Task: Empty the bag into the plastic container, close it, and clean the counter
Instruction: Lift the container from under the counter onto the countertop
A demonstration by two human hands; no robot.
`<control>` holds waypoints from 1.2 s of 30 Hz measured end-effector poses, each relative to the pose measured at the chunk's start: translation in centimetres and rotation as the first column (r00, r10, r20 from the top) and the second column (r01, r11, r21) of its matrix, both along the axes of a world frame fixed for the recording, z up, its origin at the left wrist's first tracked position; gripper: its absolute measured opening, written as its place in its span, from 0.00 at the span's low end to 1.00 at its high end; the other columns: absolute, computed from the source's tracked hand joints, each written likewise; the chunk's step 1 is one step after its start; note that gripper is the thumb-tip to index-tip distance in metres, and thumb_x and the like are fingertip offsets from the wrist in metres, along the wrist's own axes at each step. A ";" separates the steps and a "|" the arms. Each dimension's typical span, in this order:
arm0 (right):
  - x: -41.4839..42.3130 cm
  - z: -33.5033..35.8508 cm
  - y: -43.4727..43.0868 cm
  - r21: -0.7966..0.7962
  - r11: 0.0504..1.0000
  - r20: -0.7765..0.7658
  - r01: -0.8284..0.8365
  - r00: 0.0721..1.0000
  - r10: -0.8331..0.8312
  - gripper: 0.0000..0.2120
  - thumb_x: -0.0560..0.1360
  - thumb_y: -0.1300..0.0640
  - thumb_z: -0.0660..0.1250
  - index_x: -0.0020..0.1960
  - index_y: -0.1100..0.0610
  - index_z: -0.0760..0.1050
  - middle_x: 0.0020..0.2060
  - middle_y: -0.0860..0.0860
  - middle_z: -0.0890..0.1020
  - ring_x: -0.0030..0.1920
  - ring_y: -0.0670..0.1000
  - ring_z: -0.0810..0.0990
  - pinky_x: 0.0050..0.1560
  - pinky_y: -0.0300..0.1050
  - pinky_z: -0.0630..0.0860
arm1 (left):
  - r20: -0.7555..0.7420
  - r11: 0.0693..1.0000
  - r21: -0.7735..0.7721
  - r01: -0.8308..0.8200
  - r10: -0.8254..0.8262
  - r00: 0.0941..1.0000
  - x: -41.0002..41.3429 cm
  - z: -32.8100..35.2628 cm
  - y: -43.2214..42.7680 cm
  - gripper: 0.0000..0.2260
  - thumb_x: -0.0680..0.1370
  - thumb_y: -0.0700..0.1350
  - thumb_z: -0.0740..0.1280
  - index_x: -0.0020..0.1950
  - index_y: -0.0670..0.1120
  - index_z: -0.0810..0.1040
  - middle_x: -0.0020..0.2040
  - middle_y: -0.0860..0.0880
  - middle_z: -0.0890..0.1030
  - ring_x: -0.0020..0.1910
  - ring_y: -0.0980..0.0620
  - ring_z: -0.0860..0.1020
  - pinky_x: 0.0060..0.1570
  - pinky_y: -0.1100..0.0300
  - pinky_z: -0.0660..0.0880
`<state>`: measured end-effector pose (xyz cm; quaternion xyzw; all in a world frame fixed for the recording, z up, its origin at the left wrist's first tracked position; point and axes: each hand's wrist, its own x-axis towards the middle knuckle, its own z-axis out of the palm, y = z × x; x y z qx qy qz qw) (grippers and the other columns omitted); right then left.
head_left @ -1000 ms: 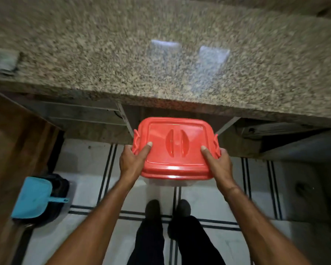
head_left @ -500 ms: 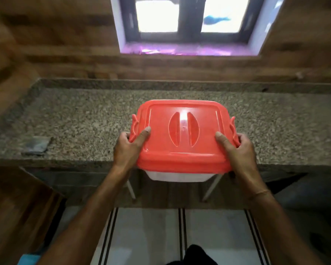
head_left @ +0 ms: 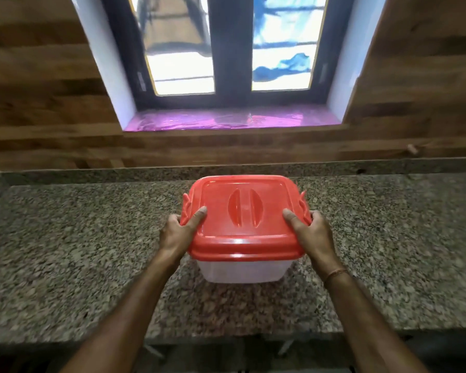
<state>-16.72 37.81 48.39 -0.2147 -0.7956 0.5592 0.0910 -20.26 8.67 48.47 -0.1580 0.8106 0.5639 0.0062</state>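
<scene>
A clear plastic container with a red lid closed on it is over the middle of the speckled granite counter. My left hand grips its left side, thumb lying on the lid. My right hand grips the right side the same way. Red latches stick up at both sides of the lid. The container's base looks to be on or just above the counter; I cannot tell which. No bag is in view.
A wood-panelled wall rises behind the counter, with a dark-framed window and a purple sill. The counter's front edge runs below my forearms, with metal supports under it.
I have lifted the container from below counter height, up and forward over the counter. The view has tilted up from the floor to the wall and window.
</scene>
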 end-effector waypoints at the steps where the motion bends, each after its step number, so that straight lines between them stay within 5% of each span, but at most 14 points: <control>1: -1.3 -0.3 0.7 0.012 1.000 0.011 -0.003 1.000 0.003 0.36 0.68 0.28 0.72 0.64 0.53 0.75 0.54 0.51 0.84 0.49 0.53 0.86 0.51 0.57 0.86 | 0.013 1.000 0.021 0.001 -0.001 1.000 -1.2 -0.5 0.4 0.36 0.68 0.74 0.71 0.60 0.45 0.78 0.50 0.45 0.86 0.46 0.46 0.86 0.46 0.46 0.85; 4: -4.1 -0.9 1.8 0.068 0.998 0.047 -0.014 0.999 0.011 0.33 0.69 0.31 0.72 0.63 0.54 0.77 0.53 0.52 0.85 0.49 0.53 0.85 0.51 0.54 0.84 | 0.044 0.999 0.045 -0.024 0.022 0.999 -3.6 -1.6 0.8 0.42 0.65 0.77 0.71 0.62 0.44 0.77 0.52 0.44 0.86 0.46 0.45 0.87 0.46 0.44 0.85; 9: -8.2 -1.0 3.0 0.190 0.978 0.074 -0.083 0.995 0.070 0.35 0.71 0.34 0.69 0.71 0.54 0.71 0.58 0.55 0.81 0.52 0.56 0.82 0.52 0.55 0.83 | 0.064 0.999 -0.008 0.031 -0.031 0.997 -7.2 -1.4 1.2 0.36 0.71 0.77 0.64 0.58 0.45 0.77 0.50 0.44 0.85 0.45 0.45 0.86 0.42 0.47 0.85; 15: -10.8 -1.3 3.4 0.355 0.926 0.152 -0.131 0.985 0.082 0.39 0.77 0.28 0.60 0.75 0.56 0.67 0.61 0.56 0.80 0.52 0.57 0.82 0.42 0.46 0.77 | 0.088 1.000 0.012 0.025 -0.026 0.996 -9.9 -1.8 1.5 0.28 0.83 0.66 0.55 0.45 0.43 0.79 0.36 0.46 0.84 0.29 0.53 0.82 0.29 0.60 0.77; 19: -11.0 -1.3 3.7 0.305 0.942 0.188 -0.140 0.979 0.085 0.36 0.78 0.30 0.59 0.73 0.56 0.68 0.56 0.56 0.81 0.47 0.55 0.81 0.39 0.45 0.77 | 0.207 0.962 0.254 -0.104 0.051 0.977 -11.1 -3.1 0.2 0.28 0.84 0.64 0.57 0.40 0.44 0.81 0.34 0.46 0.80 0.29 0.49 0.77 0.31 0.57 0.76; 22: -11.4 -1.4 3.8 0.263 0.954 0.203 -0.147 0.975 0.094 0.35 0.79 0.30 0.59 0.73 0.56 0.68 0.53 0.54 0.80 0.45 0.53 0.82 0.40 0.47 0.80 | 0.302 0.888 0.439 -0.140 0.001 0.953 -11.5 -4.6 -1.3 0.22 0.84 0.59 0.62 0.44 0.45 0.85 0.39 0.45 0.80 0.35 0.48 0.76 0.41 0.49 0.75; 25: -11.5 -1.2 3.7 0.234 0.959 0.222 -0.160 0.969 0.108 0.34 0.79 0.31 0.59 0.73 0.56 0.68 0.50 0.53 0.81 0.42 0.50 0.82 0.35 0.43 0.77 | 0.289 0.906 0.419 -0.064 -0.066 0.955 -11.6 -4.3 -0.8 0.14 0.86 0.48 0.62 0.47 0.43 0.81 0.38 0.46 0.79 0.33 0.51 0.75 0.33 0.56 0.75; 29: -11.6 -0.8 3.5 0.125 0.984 0.238 -0.126 0.967 0.093 0.32 0.79 0.29 0.54 0.62 0.56 0.74 0.46 0.56 0.84 0.41 0.56 0.86 0.36 0.50 0.85 | 0.059 0.946 0.323 0.039 -0.061 0.996 -12.0 -1.1 1.2 0.27 0.80 0.68 0.59 0.74 0.55 0.66 0.56 0.46 0.82 0.51 0.46 0.85 0.42 0.48 0.85; 33: -12.0 -0.7 3.8 -0.133 0.990 0.219 -0.035 0.974 0.064 0.33 0.81 0.31 0.53 0.52 0.60 0.80 0.43 0.60 0.87 0.41 0.62 0.88 0.46 0.61 0.87 | 0.056 0.948 0.298 0.110 -0.133 0.990 -11.4 0.0 2.9 0.35 0.76 0.56 0.74 0.79 0.51 0.64 0.62 0.45 0.80 0.53 0.45 0.86 0.43 0.48 0.86; 36: -12.1 -1.4 4.8 -0.172 0.985 0.224 0.033 0.975 0.006 0.31 0.83 0.34 0.54 0.49 0.60 0.81 0.37 0.57 0.85 0.37 0.57 0.85 0.42 0.55 0.86 | 0.073 0.941 0.328 0.085 -0.115 0.991 -11.5 -0.3 2.8 0.32 0.76 0.53 0.75 0.77 0.49 0.67 0.62 0.43 0.81 0.52 0.43 0.86 0.42 0.49 0.85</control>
